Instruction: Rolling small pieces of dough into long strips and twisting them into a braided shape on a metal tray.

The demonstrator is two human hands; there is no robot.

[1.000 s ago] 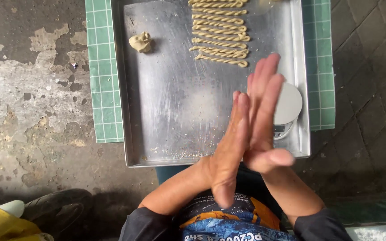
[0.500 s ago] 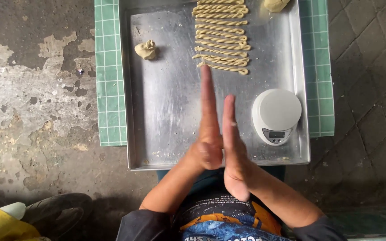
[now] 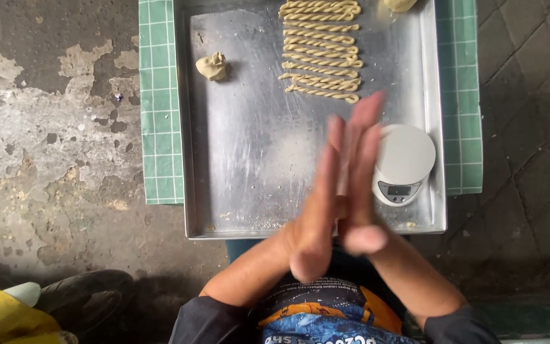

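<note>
my two hands are pressed palm to palm over the near half of the metal tray, left hand and right hand flat against each other with fingers pointing away from me. they are blurred, and i cannot tell whether any dough lies between the palms; nothing of it shows at the edges. so my grip is together, palm on palm, but clamped on what i cannot say.

the loose lump of dough lies well apart from my grip, ahead and off to the left, so my left hand is the nearer one to it. it is a small, pale, crumpled knob with no clear long axis, sitting alone on bare metal.

straight ahead of my fingertips, just beyond them, are the twisted dough sticks, thin pale ropes stacked in a row, each with its long axis running left to right across my line of reach. just beside my right hand stands a small round white kitchen scale. under the tray lies a green gridded mat, and around that the stained concrete floor.
</note>
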